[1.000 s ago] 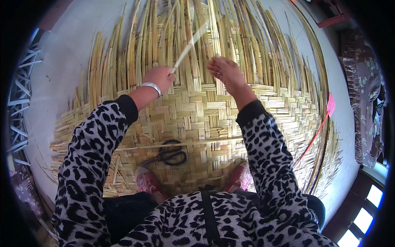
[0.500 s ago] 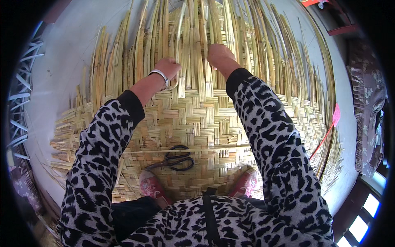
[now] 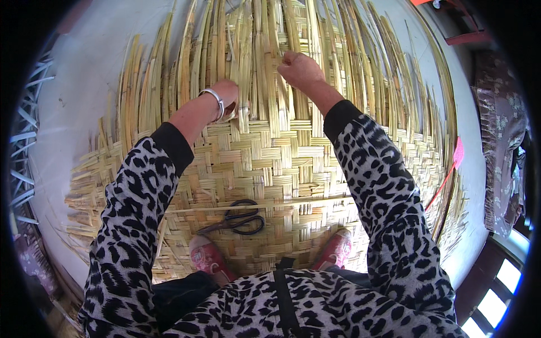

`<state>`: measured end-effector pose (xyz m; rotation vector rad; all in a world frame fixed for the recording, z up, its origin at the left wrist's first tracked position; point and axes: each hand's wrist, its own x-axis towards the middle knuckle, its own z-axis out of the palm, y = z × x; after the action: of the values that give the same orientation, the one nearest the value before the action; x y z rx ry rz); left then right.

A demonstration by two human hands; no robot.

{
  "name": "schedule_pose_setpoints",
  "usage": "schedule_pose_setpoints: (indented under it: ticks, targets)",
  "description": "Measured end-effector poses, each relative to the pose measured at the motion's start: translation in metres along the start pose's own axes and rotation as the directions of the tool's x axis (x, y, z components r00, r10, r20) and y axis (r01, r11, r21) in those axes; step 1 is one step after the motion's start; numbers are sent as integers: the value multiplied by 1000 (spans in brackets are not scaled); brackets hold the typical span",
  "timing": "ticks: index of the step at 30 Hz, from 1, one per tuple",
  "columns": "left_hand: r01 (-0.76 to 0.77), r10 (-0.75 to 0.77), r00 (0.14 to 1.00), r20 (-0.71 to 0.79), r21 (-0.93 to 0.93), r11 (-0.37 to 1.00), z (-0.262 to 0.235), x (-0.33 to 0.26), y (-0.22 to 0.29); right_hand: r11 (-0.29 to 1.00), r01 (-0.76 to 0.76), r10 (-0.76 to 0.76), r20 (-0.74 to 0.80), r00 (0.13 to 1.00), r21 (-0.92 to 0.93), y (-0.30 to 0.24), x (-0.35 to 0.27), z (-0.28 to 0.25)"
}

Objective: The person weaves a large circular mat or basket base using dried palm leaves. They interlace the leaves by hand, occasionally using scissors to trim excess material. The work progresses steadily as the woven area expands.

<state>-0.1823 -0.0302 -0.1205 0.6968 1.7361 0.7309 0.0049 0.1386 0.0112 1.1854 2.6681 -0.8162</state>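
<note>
A large woven bamboo mat [image 3: 265, 163] lies on the pale floor, with many loose upright strips [image 3: 338, 50] fanning out beyond the woven part. My left hand [image 3: 228, 96], with a silver bangle on the wrist, is closed on strips at the upper edge of the weave. My right hand [image 3: 301, 70] is clenched in a fist on a thin strip a little higher among the loose strips. Both forearms wear leopard-print sleeves.
Black scissors [image 3: 236, 219] lie on the mat beside a long thin stick [image 3: 282, 203], just ahead of my pink shoes [image 3: 205, 256]. A pink swatter [image 3: 451, 169] rests at the right edge. Patterned cloth [image 3: 501, 152] hangs far right; a metal rack [image 3: 22, 158] is at left.
Both hands have moved away from me, from the woven part up into the loose strips. The long strip my left hand held up a second ago now lies among the others.
</note>
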Motion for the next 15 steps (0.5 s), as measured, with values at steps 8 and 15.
schedule_pose_setpoints:
  ticks: [8,15]
  targets:
    - [142,-155,986,-60,-181,973,23,-66,67,802,-207,154,140,978,560,22,11,26]
    - [58,-132,983,-124,-478,876,29,-68,55,279,-296,-121,339,933,914,26,-31,-11]
